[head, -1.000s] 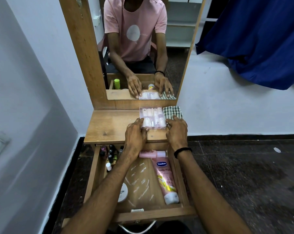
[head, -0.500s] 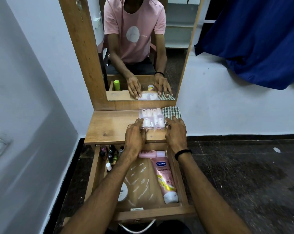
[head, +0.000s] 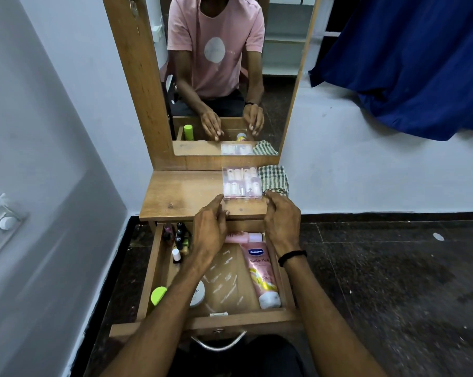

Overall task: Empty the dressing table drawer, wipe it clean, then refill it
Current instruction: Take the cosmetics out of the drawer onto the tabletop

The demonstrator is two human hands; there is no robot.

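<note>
Left hand (head: 209, 229) and right hand (head: 281, 224) hang loose-fingered over the table (head: 183, 194) front edge, gripping nothing, fingertips just by the clear box (head: 242, 183) near corners. Box sits at the back beside the checked cloth (head: 273, 178), probably leaving room for more items. Below, the drawer (head: 257, 318) is open, lotion tube (head: 261, 276) and nail polish bottles (head: 179, 238) inside.

Beyond the fingertips (head: 221, 204): one clear box (head: 242, 183), one checked cloth (head: 273, 177). Beneath them, one drawer (head: 229, 317): one Vaseline tube (head: 262, 276), one pink bottle (head: 246, 237), one white jar (head: 198, 294), one green-capped bottle (head: 158, 295).
</note>
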